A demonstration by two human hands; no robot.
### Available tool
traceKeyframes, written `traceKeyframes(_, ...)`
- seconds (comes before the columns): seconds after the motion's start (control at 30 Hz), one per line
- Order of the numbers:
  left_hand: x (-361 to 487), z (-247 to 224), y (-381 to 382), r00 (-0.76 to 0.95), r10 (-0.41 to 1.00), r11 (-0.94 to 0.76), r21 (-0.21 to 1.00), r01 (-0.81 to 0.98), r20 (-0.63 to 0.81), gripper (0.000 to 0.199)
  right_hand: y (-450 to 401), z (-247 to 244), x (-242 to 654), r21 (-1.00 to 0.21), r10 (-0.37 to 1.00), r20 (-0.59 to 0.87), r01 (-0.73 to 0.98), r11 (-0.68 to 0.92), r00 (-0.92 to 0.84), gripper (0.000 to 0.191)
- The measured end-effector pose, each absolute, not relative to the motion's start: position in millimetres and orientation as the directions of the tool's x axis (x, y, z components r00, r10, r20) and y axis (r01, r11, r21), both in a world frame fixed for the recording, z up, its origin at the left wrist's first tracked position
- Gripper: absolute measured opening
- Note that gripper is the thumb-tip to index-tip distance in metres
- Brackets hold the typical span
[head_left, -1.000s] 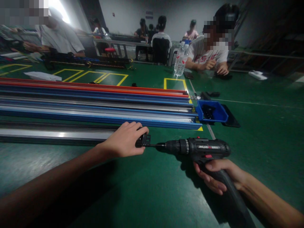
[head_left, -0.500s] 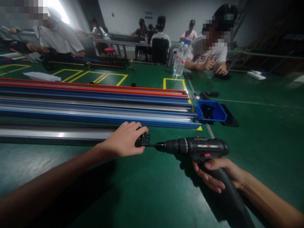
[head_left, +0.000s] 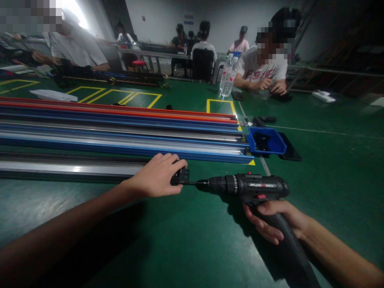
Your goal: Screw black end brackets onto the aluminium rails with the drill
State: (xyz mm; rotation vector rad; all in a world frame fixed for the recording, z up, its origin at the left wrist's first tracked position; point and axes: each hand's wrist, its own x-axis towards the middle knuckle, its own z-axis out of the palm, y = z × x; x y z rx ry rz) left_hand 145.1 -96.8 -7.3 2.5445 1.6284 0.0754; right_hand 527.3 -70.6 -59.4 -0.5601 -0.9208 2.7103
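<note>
My left hand (head_left: 159, 176) is closed over the right end of a long black and silver metal rail (head_left: 75, 169), gripping a black end bracket (head_left: 186, 176) there. Part of the bracket hides under my fingers. My right hand (head_left: 273, 224) wraps the handle of a black cordless drill (head_left: 255, 186) lying level, its chuck aimed left. From the chuck a thin driver bit (head_left: 192, 183) reaches to the bracket's outer face. Whether a screw sits at its tip I cannot tell.
Beyond my rail lie several parallel rails, blue ones (head_left: 150, 148) and a red one (head_left: 135, 110). A blue bin (head_left: 270, 140) with black parts stands at their right end. Farther back are water bottles (head_left: 227, 80) and a person in a white shirt (head_left: 261, 72) sitting across the green table (head_left: 330, 168).
</note>
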Motion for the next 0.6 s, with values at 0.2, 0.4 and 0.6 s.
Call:
traceKeyframes(0.2,145.9,-6.7,-97.0,0.419,0.908,-0.412,0.134,0.901,-0.026,0.039,-72.5,-58.0,527.7,-0.635,0.348,-0.293,-0.090,-0.767,-0.891,0.023)
traceKeyframes(0.4,145.8,-4.9,-97.2,0.416,0.909,-0.408,0.135,0.903,-0.035,0.040,-72.7,-58.2,528.4,-0.622,0.352,-0.326,-0.081,-0.778,-0.878,0.023)
traceKeyframes(0.6,145.4,-5.8,-96.1,0.417,0.909,-0.411,0.121,0.904,-0.024,0.040,-72.3,-57.2,528.2,-0.619,0.348,-0.319,-0.084,-0.781,-0.881,0.022)
